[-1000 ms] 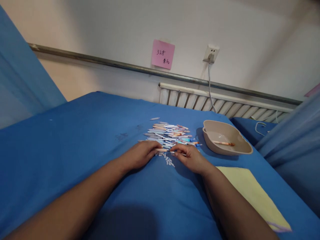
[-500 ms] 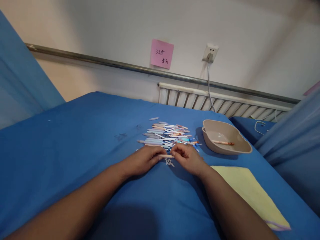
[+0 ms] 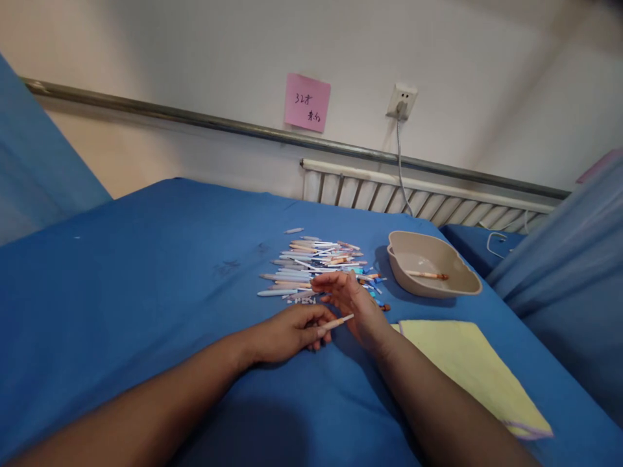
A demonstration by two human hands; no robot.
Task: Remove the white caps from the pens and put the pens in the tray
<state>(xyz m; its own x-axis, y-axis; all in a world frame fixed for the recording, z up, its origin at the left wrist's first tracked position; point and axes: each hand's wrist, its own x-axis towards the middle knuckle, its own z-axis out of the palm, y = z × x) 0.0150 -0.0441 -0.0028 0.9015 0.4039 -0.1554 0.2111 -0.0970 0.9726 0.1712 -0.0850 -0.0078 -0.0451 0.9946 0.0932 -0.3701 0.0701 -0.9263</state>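
A pale pen (image 3: 335, 323) is projecting from the left hand (image 3: 292, 333) toward the right hand (image 3: 363, 311).
The left is pinching it between thumb and fingers; the right is standing open, holding nothing visible. Beyond, a pen pile (image 3: 294, 267) is lying; rightward, a beige basin (image 3: 428, 250) is containing one orange-and-white pen (image 3: 427, 275).

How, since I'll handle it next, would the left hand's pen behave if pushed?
The pen is likely stiff, jutting straight. Being slim, it looks light and may roll, though the wrinkled blue cloth could slow it.
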